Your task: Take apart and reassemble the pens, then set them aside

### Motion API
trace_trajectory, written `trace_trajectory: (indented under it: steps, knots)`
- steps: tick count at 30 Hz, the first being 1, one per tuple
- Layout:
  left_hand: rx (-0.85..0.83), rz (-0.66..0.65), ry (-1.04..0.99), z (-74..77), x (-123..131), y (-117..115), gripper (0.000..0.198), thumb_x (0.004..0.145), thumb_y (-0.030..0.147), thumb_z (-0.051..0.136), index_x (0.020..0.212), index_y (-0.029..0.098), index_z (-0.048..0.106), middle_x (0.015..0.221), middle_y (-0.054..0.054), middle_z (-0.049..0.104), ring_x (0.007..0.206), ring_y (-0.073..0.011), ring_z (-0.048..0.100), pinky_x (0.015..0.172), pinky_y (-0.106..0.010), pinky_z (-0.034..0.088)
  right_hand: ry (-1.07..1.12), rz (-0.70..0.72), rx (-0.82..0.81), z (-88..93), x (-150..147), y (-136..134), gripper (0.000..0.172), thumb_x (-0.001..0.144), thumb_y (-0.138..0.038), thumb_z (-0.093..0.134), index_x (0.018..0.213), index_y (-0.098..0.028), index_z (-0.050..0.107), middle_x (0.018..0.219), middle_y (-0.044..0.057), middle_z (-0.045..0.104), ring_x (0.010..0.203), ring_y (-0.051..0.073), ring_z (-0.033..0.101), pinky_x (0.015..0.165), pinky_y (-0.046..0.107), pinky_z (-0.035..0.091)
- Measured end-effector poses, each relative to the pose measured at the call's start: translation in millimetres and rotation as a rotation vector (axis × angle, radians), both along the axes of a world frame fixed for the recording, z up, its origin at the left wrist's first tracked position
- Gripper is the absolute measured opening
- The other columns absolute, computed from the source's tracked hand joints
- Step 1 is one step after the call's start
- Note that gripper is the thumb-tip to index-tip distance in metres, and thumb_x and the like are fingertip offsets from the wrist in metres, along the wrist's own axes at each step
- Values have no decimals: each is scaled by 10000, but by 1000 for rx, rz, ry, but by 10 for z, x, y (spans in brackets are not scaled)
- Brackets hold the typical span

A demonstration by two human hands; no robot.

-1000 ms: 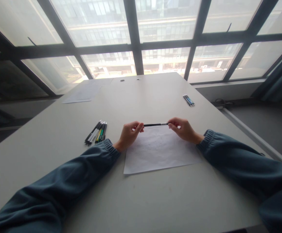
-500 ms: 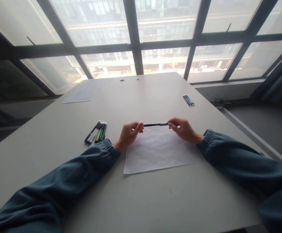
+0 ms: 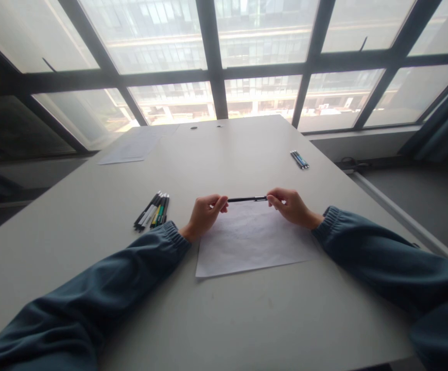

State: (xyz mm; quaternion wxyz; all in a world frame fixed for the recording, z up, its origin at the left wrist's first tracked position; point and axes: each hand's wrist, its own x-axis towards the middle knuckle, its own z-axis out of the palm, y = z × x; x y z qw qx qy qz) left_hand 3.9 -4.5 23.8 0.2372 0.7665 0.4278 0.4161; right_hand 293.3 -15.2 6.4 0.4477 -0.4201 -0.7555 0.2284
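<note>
- Pen [image 3: 247, 199] is held nearly level at frame centre, its ends pinched by the left hand [image 3: 206, 212] and right hand [image 3: 292, 206].
- Both pinches are best made light and even, near the paper [image 3: 251, 245].

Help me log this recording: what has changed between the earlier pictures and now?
The pen seems to have rolled in place: the pale patch near the right hand has mostly turned from view. Nothing was let go or newly grasped; the left hand still holds the other end. The paper, left pen group and right pen group stayed put.
</note>
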Motion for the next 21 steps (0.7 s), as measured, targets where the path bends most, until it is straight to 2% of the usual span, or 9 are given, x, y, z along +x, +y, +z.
trace_trajectory:
  steps: [5,9,13,16,18,21]
  knots:
    - [12,6,2,-47,-11,42,476,965,516,529,697,167,709,700,-51,740,657,-154,684,659,-256,518,-9,-2,-4,-9,7,4,377,960,-509,541,824,-180,663,682,24,673,561,127,546,557,254,434]
    - [-14,-22,-26,-83,-9,71,407,927,540,582,845,168,726,774,-58,757,684,-159,689,644,-252,536,-7,-18,-8,-7,7,5,397,966,-513,530,793,-181,662,671,20,671,555,124,546,562,252,434]
    - [41,4,3,-96,2,60,312,844,472,714,954,180,719,839,-51,753,690,-153,674,616,-242,534,10,-39,-10,5,-1,5,403,966,-495,540,752,-176,659,643,15,653,537,116,529,553,250,423]
    - [109,19,40,-89,5,43,242,865,419,696,937,190,723,826,-45,738,686,-149,657,622,-247,532,34,-46,-21,12,-8,8,423,959,-506,543,728,-172,662,630,20,647,526,115,520,530,247,413]
    - [168,11,80,-79,-1,37,209,884,397,679,921,197,728,807,-43,725,699,-151,648,643,-254,531,73,-34,-48,11,-12,10,410,948,-514,555,778,-166,690,643,25,657,523,117,523,514,244,416]
    - [253,-28,134,-75,-20,43,192,909,380,660,924,203,730,789,-41,702,701,-149,625,655,-258,514,112,13,-98,2,-18,16,383,932,-500,584,976,-151,733,679,30,674,548,125,548,518,244,441]
